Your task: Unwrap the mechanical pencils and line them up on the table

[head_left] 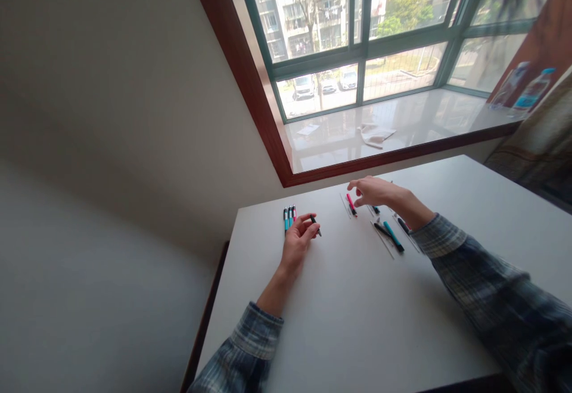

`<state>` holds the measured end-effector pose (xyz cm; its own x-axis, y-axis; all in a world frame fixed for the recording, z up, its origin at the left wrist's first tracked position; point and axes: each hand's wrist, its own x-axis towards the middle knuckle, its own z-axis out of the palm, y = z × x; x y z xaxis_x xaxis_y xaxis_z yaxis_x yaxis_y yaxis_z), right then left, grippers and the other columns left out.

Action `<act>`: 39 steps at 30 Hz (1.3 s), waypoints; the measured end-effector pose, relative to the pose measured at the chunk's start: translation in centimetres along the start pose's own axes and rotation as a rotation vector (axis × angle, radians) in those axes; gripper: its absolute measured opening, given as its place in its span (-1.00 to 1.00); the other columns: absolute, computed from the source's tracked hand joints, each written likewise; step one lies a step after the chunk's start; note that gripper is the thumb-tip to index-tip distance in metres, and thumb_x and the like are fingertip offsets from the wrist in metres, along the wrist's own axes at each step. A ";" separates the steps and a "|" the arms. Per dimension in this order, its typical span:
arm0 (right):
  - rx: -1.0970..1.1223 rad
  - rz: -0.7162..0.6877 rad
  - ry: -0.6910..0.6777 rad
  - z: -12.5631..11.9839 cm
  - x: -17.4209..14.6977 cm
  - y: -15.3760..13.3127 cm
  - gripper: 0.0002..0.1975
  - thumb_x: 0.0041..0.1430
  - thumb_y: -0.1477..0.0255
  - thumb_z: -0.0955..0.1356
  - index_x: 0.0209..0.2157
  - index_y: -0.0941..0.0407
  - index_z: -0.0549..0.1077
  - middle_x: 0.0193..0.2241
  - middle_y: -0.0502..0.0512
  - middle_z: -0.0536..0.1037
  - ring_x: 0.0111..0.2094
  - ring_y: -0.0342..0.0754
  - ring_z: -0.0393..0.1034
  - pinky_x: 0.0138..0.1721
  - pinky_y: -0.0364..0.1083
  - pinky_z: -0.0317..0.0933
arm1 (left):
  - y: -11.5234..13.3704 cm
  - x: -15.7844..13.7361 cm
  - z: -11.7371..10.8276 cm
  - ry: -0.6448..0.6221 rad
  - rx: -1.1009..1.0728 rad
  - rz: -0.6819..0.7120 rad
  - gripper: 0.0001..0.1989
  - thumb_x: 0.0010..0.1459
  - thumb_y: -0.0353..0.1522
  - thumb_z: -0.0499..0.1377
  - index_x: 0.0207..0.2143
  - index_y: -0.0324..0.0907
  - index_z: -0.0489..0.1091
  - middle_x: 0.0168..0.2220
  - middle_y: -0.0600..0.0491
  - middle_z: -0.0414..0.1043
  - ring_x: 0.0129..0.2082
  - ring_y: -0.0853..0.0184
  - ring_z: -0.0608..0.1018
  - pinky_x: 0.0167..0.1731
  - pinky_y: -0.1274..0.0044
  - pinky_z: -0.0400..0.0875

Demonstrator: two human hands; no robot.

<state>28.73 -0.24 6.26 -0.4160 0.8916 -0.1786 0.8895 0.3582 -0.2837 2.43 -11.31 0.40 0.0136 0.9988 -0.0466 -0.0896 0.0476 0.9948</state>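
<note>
My left hand (pixel 295 247) pinches a short dark pen part (pixel 315 225) with a pointed, metal-looking tip. Just beyond that hand, three pens (pixel 289 214) with teal and pinkish barrels lie side by side, partly covered by its fingers. My right hand (pixel 376 192) hovers with fingers apart over loose pen pieces. Under its fingertips are a pink pen barrel (pixel 350 201) with a dark end and a thin pale refill (pixel 344 205) beside it. Nearer to me lie a teal barrel (pixel 393 237), a black pen part (pixel 382 228) and another thin refill (pixel 385 243).
More dark pen parts (pixel 403 225) lie beside my right wrist, partly hidden by it. The white table (pixel 339 321) meets the wall on the left and a wood-framed window sill (pixel 330 143) behind. A bottle (pixel 531 94) and a crumpled cloth or paper (pixel 375 136) rest on the sill.
</note>
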 end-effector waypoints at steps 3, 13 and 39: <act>-0.004 0.030 0.020 0.5 0.2 -0.3 -0.45 0.15 0.35 0.50 0.18 0.13 0.47 -0.08 0.22 0.65 -0.11 0.10 0.54 -0.26 -0.11 0.25 | 0.2 -0.1 0.2 -0.015 0.042 0.023 -0.51 0.08 -0.25 0.38 0.06 -0.16 0.46 -0.35 0.09 0.46 -0.36 0.39 0.47 -0.24 0.52 0.36; -0.014 0.176 0.075 1.5 0.7 -1.6 -0.73 0.28 0.26 0.40 -0.16 0.14 0.64 -0.29 0.28 0.65 -0.22 0.13 0.55 -0.21 -0.05 0.26 | 0.5 -0.2 0.6 -0.055 0.110 0.060 -0.59 0.12 -0.28 0.34 0.03 -0.15 0.48 -0.38 0.12 0.41 -0.40 0.42 0.42 -0.26 0.55 0.34; -0.064 0.170 0.231 4.1 1.1 -2.0 -0.68 0.41 0.38 0.27 0.10 0.18 0.45 -0.04 0.35 0.61 0.00 0.14 0.51 -0.10 -0.06 0.26 | 0.7 -1.6 1.9 -0.106 0.663 0.242 -0.70 0.21 -0.28 0.23 -0.02 -0.09 0.54 -0.35 0.09 0.49 -0.48 0.41 0.41 -0.40 0.56 0.38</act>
<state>25.75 -1.11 2.76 -0.2126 0.9771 0.0028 0.9559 0.2086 -0.2068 4.24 -12.94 1.39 0.1691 0.9729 0.1578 0.5217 -0.2242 0.8232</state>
